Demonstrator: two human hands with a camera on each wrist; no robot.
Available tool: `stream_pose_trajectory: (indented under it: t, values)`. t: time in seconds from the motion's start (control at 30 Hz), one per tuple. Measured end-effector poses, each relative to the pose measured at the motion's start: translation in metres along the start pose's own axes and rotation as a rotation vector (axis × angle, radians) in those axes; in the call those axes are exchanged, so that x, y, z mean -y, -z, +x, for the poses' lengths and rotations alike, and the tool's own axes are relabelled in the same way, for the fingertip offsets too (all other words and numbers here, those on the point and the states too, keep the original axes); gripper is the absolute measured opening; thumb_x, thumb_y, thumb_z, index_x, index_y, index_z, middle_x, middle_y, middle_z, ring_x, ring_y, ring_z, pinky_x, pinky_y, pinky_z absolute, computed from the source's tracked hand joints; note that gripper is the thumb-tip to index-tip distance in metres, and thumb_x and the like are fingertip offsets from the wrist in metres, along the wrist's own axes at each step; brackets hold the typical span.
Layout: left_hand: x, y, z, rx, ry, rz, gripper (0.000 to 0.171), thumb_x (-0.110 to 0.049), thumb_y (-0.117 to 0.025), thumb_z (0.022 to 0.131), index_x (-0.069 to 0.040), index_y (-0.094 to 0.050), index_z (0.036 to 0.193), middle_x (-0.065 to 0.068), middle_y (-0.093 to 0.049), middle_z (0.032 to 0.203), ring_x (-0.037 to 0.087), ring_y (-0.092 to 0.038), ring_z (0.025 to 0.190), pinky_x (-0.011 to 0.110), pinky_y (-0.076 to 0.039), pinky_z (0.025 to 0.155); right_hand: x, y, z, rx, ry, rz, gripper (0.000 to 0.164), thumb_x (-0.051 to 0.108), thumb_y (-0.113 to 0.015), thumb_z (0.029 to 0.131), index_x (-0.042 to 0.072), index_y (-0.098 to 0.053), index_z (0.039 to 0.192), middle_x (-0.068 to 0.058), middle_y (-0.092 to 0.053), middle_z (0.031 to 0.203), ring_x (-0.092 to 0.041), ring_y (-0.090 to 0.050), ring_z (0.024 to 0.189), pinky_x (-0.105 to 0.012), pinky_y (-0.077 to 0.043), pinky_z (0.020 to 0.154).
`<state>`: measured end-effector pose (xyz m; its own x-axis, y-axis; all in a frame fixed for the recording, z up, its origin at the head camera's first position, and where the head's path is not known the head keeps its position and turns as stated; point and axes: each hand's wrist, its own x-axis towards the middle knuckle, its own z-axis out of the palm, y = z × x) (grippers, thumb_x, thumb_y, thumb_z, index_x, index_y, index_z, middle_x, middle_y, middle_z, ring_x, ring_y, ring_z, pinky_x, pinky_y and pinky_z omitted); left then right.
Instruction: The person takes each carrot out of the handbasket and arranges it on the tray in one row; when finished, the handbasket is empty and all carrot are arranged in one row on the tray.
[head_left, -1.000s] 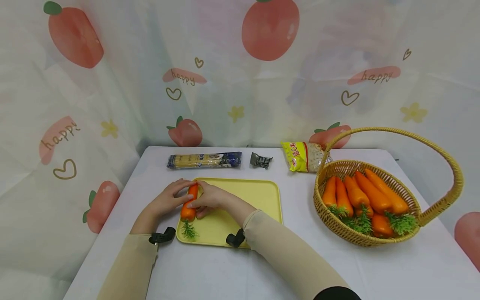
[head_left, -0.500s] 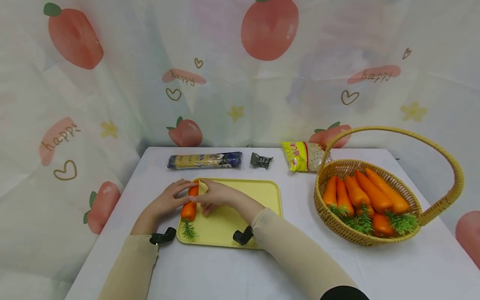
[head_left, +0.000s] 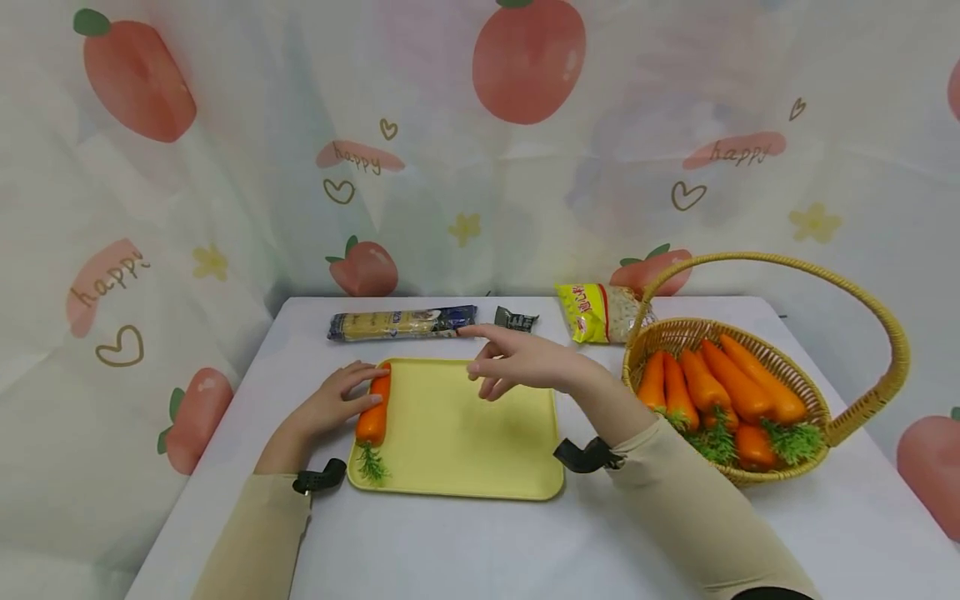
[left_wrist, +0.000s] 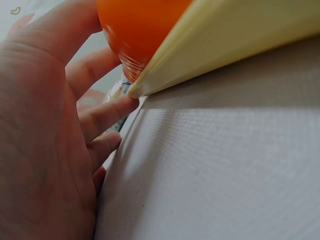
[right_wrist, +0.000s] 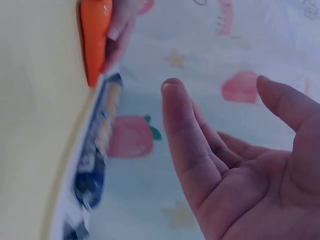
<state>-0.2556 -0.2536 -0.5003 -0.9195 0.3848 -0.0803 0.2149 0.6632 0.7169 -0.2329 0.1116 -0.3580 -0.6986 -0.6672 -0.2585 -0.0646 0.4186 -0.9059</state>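
An orange carrot [head_left: 374,408] with a green leafy top lies along the left side of a yellow tray [head_left: 465,492]. My left hand [head_left: 326,404] touches the carrot from the left, thumb and forefinger resting on it. In the left wrist view, other fingers [left_wrist: 107,116] of that hand lie by the tray's rim. My right hand [head_left: 528,360] hovers above the tray's back right part, holding nothing, its fingers loosely extended. In the right wrist view, the right hand [right_wrist: 250,185] shows its palm, and the carrot [right_wrist: 95,40] appears beyond it.
A wicker basket [head_left: 821,454] with a tall handle, holding several carrots, stands at the right, partly behind the right forearm. Along the back lie a long noodle-like packet [head_left: 401,322], a small dark packet [head_left: 515,318] and a yellow-and-clear bag [head_left: 592,312].
My right hand has let go of the carrot and moved right and up, away from it. The left hand stays at the carrot. The head view has shifted slightly.
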Motion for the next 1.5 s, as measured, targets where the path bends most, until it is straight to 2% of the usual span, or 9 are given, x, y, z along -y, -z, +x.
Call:
stream_pose_trajectory:
  t: [0.13,0.23,0.5,0.67,0.77,0.93,1.03,1.17,1.5]
  values:
    - [0.000,0.001,0.000,-0.004,-0.018,0.012,0.054,-0.049,-0.064,0.093,-0.032,-0.053,0.142,0.010,-0.040,0.154,0.040,-0.017,0.150,0.070,-0.010,0.117,0.001,0.022,-0.040,-0.033,-0.009,-0.083,0.067,0.035,-0.061,0.099,0.031,-0.026,0.155,-0.012,-0.062,0.119,-0.024,-0.071,0.095,-0.040,-0.060,0.088]
    - [0.000,0.002,0.000,-0.011,-0.032,0.016,0.053,-0.048,-0.064,0.093,-0.031,-0.053,0.142,0.009,-0.042,0.152,0.040,-0.021,0.149,0.069,-0.012,0.118,-0.003,0.038,-0.066,-0.069,-0.027,-0.133,0.066,0.036,-0.061,0.098,0.030,-0.027,0.155,-0.013,-0.062,0.120,-0.024,-0.070,0.095,-0.037,-0.060,0.087]
    - [-0.001,0.002,-0.002,-0.001,-0.015,0.014,0.053,-0.049,-0.064,0.093,-0.032,-0.053,0.142,0.009,-0.040,0.154,0.041,-0.021,0.149,0.070,-0.012,0.117,-0.030,0.082,-0.132,-0.163,-0.098,-0.220,0.053,0.036,-0.055,0.101,0.021,-0.041,0.149,-0.012,-0.063,0.120,-0.028,-0.068,0.102,-0.031,-0.058,0.088]
    - [0.000,0.002,-0.001,-0.008,-0.024,0.004,0.053,-0.048,-0.064,0.093,-0.032,-0.053,0.142,0.009,-0.041,0.153,0.040,-0.021,0.149,0.070,-0.011,0.117,-0.050,0.105,-0.161,-0.242,-0.103,-0.238,0.051,0.036,-0.050,0.104,0.018,-0.039,0.150,-0.016,-0.060,0.127,-0.028,-0.068,0.104,-0.027,-0.056,0.089]
    - [0.001,0.001,-0.001,-0.011,-0.010,-0.001,0.054,-0.049,-0.064,0.092,-0.032,-0.053,0.142,0.009,-0.039,0.154,0.040,-0.017,0.150,0.071,-0.010,0.117,-0.062,0.116,-0.172,-0.289,-0.129,-0.259,0.054,0.038,-0.048,0.104,0.016,-0.035,0.152,-0.016,-0.056,0.135,-0.028,-0.067,0.107,-0.028,-0.056,0.089]
    - [0.003,-0.001,-0.002,-0.001,0.023,0.008,0.056,-0.053,-0.062,0.092,-0.034,-0.051,0.143,0.008,-0.035,0.157,0.039,-0.011,0.152,0.071,-0.007,0.117,-0.082,0.129,-0.185,-0.353,-0.250,-0.288,0.064,0.046,-0.046,0.103,0.011,-0.031,0.154,-0.022,-0.047,0.147,-0.033,-0.064,0.113,-0.042,-0.056,0.093]
    - [0.002,-0.002,-0.003,-0.001,0.030,0.008,0.056,-0.054,-0.062,0.092,-0.034,-0.051,0.143,0.009,-0.035,0.158,0.040,-0.011,0.152,0.072,-0.006,0.117,-0.092,0.137,-0.189,-0.362,-0.298,-0.281,0.069,0.045,-0.043,0.105,0.001,-0.025,0.155,-0.031,-0.045,0.145,-0.037,-0.064,0.114,-0.049,-0.055,0.094]
    - [0.001,-0.002,-0.003,-0.002,0.038,0.006,0.056,-0.055,-0.062,0.092,-0.035,-0.051,0.143,0.009,-0.034,0.159,0.041,-0.012,0.152,0.072,-0.007,0.116,-0.101,0.146,-0.190,-0.372,-0.328,-0.272,0.071,0.045,-0.041,0.105,-0.006,-0.024,0.152,-0.037,-0.045,0.140,-0.036,-0.064,0.111,-0.048,-0.057,0.091]
    - [0.000,-0.003,-0.001,0.001,0.038,0.006,0.056,-0.055,-0.062,0.091,-0.035,-0.051,0.143,0.008,-0.033,0.159,0.041,-0.013,0.151,0.072,-0.008,0.117,-0.114,0.151,-0.194,-0.322,-0.420,-0.209,0.079,0.052,-0.039,0.104,-0.006,-0.019,0.153,-0.039,-0.035,0.147,-0.041,-0.060,0.119,-0.047,-0.057,0.092]
